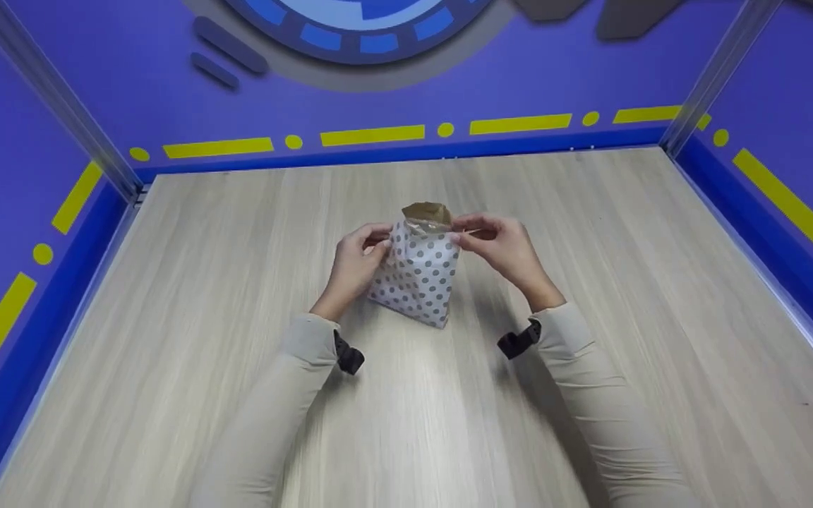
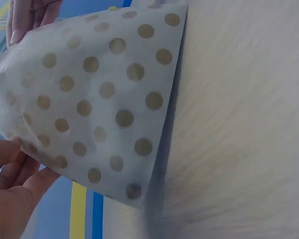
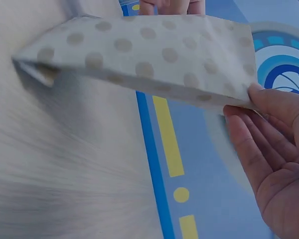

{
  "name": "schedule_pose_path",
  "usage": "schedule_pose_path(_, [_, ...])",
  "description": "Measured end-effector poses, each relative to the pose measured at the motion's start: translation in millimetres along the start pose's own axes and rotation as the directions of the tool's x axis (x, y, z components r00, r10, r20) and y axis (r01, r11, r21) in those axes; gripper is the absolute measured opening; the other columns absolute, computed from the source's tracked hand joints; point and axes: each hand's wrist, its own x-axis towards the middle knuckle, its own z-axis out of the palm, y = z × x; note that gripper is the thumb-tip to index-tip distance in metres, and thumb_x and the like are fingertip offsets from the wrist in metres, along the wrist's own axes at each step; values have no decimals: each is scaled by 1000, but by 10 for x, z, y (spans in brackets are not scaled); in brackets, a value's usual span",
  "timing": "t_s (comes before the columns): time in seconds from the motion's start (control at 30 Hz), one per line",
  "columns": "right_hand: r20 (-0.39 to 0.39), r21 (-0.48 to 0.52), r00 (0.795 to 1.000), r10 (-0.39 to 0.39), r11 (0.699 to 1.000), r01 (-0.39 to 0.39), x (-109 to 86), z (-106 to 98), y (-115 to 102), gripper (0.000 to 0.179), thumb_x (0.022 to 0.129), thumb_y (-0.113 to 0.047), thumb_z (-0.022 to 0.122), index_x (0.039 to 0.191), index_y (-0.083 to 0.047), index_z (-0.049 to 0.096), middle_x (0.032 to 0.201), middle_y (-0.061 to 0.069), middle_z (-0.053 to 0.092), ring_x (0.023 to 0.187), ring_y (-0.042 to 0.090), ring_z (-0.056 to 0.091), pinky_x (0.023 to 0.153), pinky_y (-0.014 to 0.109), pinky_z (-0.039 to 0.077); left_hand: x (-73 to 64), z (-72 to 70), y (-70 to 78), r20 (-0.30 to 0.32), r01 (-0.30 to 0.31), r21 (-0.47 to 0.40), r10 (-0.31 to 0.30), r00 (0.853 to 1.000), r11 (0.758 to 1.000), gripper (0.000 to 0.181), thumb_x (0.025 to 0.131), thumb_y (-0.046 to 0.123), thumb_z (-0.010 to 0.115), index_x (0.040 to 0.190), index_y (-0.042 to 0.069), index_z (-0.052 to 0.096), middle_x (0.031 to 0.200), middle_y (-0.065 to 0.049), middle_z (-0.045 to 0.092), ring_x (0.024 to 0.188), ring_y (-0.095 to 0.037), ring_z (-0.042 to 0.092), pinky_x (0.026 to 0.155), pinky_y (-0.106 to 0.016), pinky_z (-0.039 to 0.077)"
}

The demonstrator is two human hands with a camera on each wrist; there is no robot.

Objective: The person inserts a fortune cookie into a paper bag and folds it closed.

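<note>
A white paper bag (image 1: 420,271) with grey-brown polka dots stands tilted over the middle of the table, its brown-lined mouth open at the top. Something clear and shiny, like plastic (image 1: 426,226), shows inside the mouth. My left hand (image 1: 358,262) pinches the bag's left side near the top between thumb and fingers. On the opposite side, my right hand (image 1: 502,247) pinches the upper right edge. In the right wrist view, the right thumb lies on top of the bag (image 3: 144,52) with the fingers beneath its edge. The bag's lower end is close over the tabletop.
A light wood-grain table (image 1: 202,339) spreads around both arms. Blue panels (image 1: 406,106) with yellow dashes and dots wall it at the back and both sides, joined by metal corner posts (image 1: 720,70). Each wrist wears a small black camera (image 1: 517,342).
</note>
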Motion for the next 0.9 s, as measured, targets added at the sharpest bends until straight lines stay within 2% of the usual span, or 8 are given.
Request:
schedule_pose_path(0.17, [-60,35,993,-100,994,102,6,-20,-27,27,86,-15,72,110,-2,70,109,15,71,90,8,67,79,18,53,-14,20,48,-40,0,-23,-1,999,1000,16,89,3,64,105,-2,68,103,-14,69,102,-25,63,93,-34,50])
schedule_pose_path(0.4, [-156,71,970,-184,978,197,12,-37,-26,26,85,-14,73,107,-1,70,104,14,71,88,6,68,79,19,53,-29,32,100,-44,26,-57,-28,999,998,9,89,7,66,96,2,70,95,-9,71,92,-19,65,83,-31,54])
schedule_pose_path(0.53, [-184,67,970,-161,982,176,10,-30,33,30,84,-12,73,108,3,63,102,17,71,87,3,66,80,18,52,-44,42,76,-21,55,-66,-56,998,996,9,90,7,65,97,4,69,96,-7,69,90,-16,65,82,-28,54])
schedule_pose_path(0.67, [-175,92,977,-118,986,136,-19,-25,15,34,85,-6,71,114,6,56,102,21,70,85,1,66,79,17,52,-55,43,54,-14,39,-37,-40,999,999,8,91,7,63,96,4,69,95,-7,69,90,-16,64,83,-30,53])
schedule_pose_path(0.8, [-184,112,978,-96,987,118,-90,-29,-110,31,86,-2,69,113,8,60,99,23,71,82,3,67,77,17,52,-63,34,37,-14,23,-21,-24,1000,1000,7,91,7,63,95,5,69,94,-6,69,89,-17,64,84,-32,53])
schedule_pose_path(0.9, [-192,110,978,-76,989,99,-121,-29,-158,26,85,-4,70,108,7,64,97,18,72,82,3,66,76,16,51,-76,26,30,-10,20,-18,-21,1000,1000,7,91,7,64,96,5,68,94,-6,69,90,-16,64,85,-32,53])
